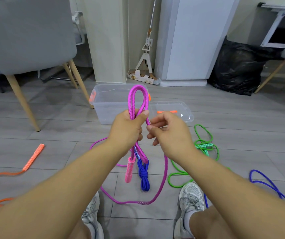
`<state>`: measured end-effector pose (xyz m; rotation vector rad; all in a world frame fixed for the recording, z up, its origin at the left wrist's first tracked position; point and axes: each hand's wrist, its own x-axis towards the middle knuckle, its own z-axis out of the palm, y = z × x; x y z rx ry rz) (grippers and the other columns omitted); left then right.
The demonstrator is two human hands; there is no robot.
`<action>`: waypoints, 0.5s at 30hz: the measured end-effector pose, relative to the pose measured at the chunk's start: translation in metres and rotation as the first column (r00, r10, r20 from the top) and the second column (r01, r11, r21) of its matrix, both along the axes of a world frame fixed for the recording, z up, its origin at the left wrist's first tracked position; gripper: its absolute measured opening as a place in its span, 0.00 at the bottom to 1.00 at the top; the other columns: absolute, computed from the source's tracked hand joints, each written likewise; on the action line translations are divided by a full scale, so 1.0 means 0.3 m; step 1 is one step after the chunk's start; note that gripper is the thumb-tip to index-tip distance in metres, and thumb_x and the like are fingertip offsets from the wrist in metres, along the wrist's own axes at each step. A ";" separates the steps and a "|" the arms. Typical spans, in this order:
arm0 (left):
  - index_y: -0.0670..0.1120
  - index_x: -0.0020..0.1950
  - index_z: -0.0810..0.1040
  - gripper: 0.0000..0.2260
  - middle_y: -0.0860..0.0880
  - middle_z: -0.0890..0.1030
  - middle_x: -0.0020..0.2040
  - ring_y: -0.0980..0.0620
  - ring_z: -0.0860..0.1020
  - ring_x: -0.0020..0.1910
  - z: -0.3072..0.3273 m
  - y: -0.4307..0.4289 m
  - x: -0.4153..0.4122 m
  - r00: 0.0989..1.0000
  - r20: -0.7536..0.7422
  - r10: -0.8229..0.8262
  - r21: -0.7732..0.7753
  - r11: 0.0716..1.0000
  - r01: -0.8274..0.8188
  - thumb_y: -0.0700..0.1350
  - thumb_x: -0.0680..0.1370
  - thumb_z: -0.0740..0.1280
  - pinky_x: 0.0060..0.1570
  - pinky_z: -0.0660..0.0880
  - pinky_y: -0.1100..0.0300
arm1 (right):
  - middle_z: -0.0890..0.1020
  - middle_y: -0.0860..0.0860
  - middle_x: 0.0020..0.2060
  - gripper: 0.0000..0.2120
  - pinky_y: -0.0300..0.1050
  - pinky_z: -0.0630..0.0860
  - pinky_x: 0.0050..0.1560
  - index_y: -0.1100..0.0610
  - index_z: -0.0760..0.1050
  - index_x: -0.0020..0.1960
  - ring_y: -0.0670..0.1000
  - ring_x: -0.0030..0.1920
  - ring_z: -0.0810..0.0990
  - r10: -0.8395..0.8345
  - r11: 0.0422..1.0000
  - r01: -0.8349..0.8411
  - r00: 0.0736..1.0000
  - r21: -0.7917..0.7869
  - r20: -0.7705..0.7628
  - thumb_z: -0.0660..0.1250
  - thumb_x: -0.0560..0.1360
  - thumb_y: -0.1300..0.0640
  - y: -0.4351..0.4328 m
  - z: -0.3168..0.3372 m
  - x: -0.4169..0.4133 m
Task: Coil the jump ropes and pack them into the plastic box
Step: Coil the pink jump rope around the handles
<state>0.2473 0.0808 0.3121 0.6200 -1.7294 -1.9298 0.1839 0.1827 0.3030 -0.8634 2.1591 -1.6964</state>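
Gripping a loop of pink rope point(131, 100) in our left hand point(126, 131), we pinch one strand with right hand point(171, 133) fingers; the open box point(103, 109) stands beyond, blue coil point(144, 178), green rope point(205, 145) and orange rope point(33, 157) around.

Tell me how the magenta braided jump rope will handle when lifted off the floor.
Probably floppy: the magenta braided jump rope trails in loose curves below the left hand. Yet somewhat springy, since its short loop stands upright. Its pink plastic handle hangs free and will likely swing.
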 end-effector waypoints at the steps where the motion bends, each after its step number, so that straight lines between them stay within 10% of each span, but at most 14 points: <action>1: 0.45 0.39 0.72 0.09 0.56 0.60 0.20 0.57 0.59 0.19 -0.001 -0.001 0.000 1.000 0.006 0.001 -0.016 1.000 -0.001 0.42 0.79 0.64 0.21 0.61 0.64 | 0.78 0.52 0.36 0.11 0.44 0.76 0.30 0.52 0.70 0.40 0.54 0.35 0.82 -0.008 1.000 0.008 1.000 -0.014 0.008 0.69 0.73 0.65 0.000 0.000 0.001; 15: 0.43 0.41 0.70 0.12 0.43 0.80 0.38 0.59 0.57 0.19 0.013 -0.059 0.021 0.997 -0.022 0.070 0.049 0.996 -0.069 0.44 0.83 0.55 0.21 0.60 0.66 | 0.81 0.52 0.34 0.05 0.39 0.69 0.28 0.51 0.71 0.42 0.47 0.25 0.72 0.167 0.971 -0.161 0.986 0.177 -0.016 0.66 0.76 0.58 0.097 -0.036 -0.038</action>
